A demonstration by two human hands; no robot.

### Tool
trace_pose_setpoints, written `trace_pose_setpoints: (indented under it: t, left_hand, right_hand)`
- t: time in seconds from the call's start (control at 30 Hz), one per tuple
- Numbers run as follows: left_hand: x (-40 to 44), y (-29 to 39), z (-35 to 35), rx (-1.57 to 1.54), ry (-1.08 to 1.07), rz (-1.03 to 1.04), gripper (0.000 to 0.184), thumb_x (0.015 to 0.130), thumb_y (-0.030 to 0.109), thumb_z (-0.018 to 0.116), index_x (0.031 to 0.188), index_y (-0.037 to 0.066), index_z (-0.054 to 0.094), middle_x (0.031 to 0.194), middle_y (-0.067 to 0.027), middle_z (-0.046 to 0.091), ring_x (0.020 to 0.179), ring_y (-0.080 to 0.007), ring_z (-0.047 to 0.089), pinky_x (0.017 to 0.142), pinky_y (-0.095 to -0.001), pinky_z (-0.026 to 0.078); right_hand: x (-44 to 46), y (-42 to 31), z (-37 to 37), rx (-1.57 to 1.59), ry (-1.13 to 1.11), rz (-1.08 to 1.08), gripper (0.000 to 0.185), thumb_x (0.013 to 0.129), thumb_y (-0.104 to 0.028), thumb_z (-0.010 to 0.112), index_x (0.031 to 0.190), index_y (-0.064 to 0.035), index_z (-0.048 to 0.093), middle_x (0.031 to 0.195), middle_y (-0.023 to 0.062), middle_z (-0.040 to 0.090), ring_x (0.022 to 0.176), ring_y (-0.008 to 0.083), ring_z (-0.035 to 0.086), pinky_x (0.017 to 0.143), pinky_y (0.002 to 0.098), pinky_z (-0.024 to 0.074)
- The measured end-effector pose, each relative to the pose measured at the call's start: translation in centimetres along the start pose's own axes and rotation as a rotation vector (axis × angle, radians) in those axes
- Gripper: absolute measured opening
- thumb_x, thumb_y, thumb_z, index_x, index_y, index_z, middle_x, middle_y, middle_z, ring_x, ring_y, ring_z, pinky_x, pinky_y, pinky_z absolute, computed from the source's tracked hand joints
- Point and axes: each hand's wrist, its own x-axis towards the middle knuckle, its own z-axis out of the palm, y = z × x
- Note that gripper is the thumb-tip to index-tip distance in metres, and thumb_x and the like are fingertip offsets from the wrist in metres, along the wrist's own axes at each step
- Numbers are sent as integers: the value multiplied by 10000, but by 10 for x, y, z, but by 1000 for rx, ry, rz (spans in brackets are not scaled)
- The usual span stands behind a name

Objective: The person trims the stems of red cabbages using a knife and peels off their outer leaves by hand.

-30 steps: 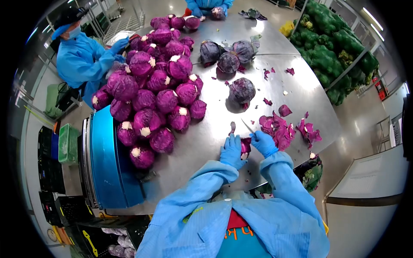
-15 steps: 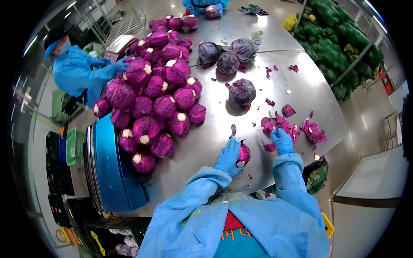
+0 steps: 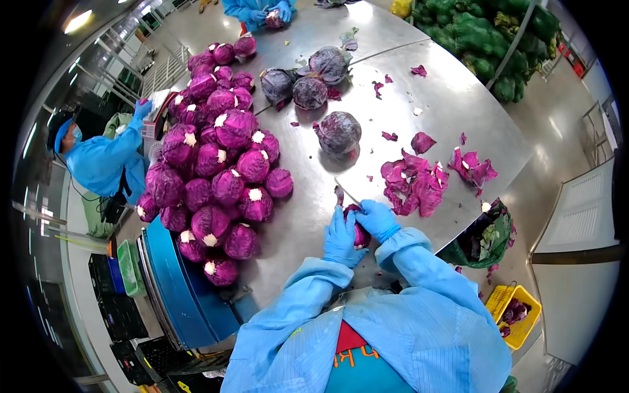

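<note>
My left hand (image 3: 341,238), in a blue glove, holds a small purple cabbage (image 3: 360,234) against the metal table near its front edge. On the cabbage's right side, my right hand (image 3: 378,219) is closed round a knife (image 3: 347,190), whose thin blade points up and left. The knife's handle is hidden in the glove. A dark whole cabbage (image 3: 339,135) sits ahead of my hands, and torn purple leaves (image 3: 415,183) lie to their right. A small leaf scrap (image 3: 339,195) is just beyond my left fingertips.
Many trimmed purple cabbages (image 3: 210,224) are piled at left beside a blue panel (image 3: 190,288). Several dark cabbages (image 3: 310,92) stand farther back. Two co-workers (image 3: 108,160) are at left and at the far edge. A yellow basket (image 3: 532,321) and a leaf-filled bag (image 3: 488,236) stand at right.
My right hand has moved left from the torn leaves back to the small cabbage. The view has turned right, bringing the yellow basket into sight. The left co-worker has raised a hand.
</note>
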Motion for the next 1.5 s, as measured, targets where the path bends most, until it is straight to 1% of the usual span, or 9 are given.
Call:
trace_pose_setpoints:
  t: [0.13,0.27,0.53,0.77,1.0,1.13,1.2,1.3,1.5]
  left_hand:
    - [-17,-20,-3,-147,66,-13,1073,489,329,884,1347,-16,339,1355,-282,347,1194,-446,436,1010,-465,386]
    - [-21,-66,18,-560,107,-302,1056,483,368,901,1327,9,378,1283,-221,434,1194,-353,463,1007,-411,400]
    - [9,-83,-8,-760,-132,-238,777,518,240,904,1161,-9,546,1075,-106,631,988,-214,615,903,-338,482]
    - [17,-86,-6,-904,-218,-255,768,530,242,900,1161,-3,536,1054,-103,618,973,-204,607,895,-338,478]
    - [-10,-94,4,-477,-41,-70,1069,463,403,905,1327,8,414,1254,-217,454,1189,-372,460,1051,-429,353]
    - [-34,-100,-11,-566,-108,-291,1082,486,385,914,1351,19,378,1340,-182,410,1257,-333,413,1084,-397,319]
    - [-36,-102,-7,-652,-49,-298,988,490,347,907,1297,6,450,1255,-173,513,1167,-304,509,1031,-388,389]
    - [-13,-98,-21,-678,-59,-208,806,504,300,892,1172,-11,563,1072,-147,642,992,-252,622,913,-362,484]
    - [3,-87,-20,-505,-54,-274,733,483,365,903,1056,-3,632,974,-141,679,892,-251,660,850,-365,513]
  right_hand:
    - [15,81,-6,-80,285,239,204,865,-267,540,919,-95,637,865,210,639,789,385,622,702,459,484]
    - [-17,88,-38,-1,316,369,445,846,-276,637,1260,-128,568,898,126,667,789,257,654,722,382,506]
    - [-25,-13,13,453,-179,42,556,792,-275,753,1289,-107,569,796,-17,572,717,86,520,683,237,457]
    - [-8,-4,13,123,-23,-346,298,871,-290,650,1127,-138,635,814,95,618,740,247,617,685,339,497]
    - [10,63,15,-116,333,-105,145,862,-243,567,797,-128,628,760,174,616,685,386,601,614,466,478]
    - [-1,82,-27,-285,263,322,395,865,-265,633,1241,-151,594,850,143,668,697,291,647,653,403,509]
    - [-15,79,-9,288,166,137,584,831,-359,665,1362,-182,496,800,104,641,683,207,620,665,350,504]
    - [-29,1,2,398,-193,96,772,715,-404,801,1360,-109,498,808,53,623,732,144,582,722,290,495]
    - [0,28,59,777,-282,167,496,753,-388,782,1087,-58,623,819,57,641,743,166,593,721,318,496]
